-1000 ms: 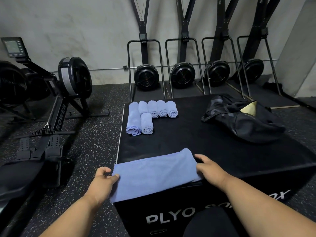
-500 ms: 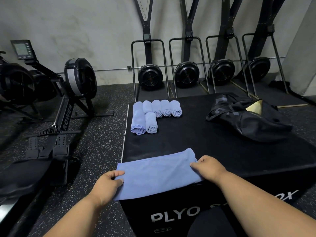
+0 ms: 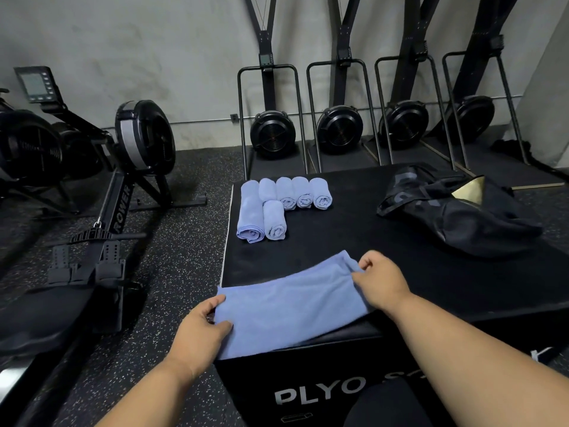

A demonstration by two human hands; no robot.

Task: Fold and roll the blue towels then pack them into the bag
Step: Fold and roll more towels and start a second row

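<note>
A folded blue towel lies flat along the near edge of the black plyo box. My left hand holds its left end, thumb on top and fingers under the edge. My right hand pinches the towel's right end, which is bunched and slightly lifted. Several rolled blue towels lie in a row at the box's far left. A black bag slumps at the far right, a gold patch showing at its opening.
A rowing machine stands on the rubber floor to the left of the box. Several ski machines line the wall behind. A dark knee shows at the bottom, against the box front.
My right hand went from resting flat at the towel's right end to pinching and lifting that end leftward. My left hand slid onto the left end. The camera shifted slightly left.
</note>
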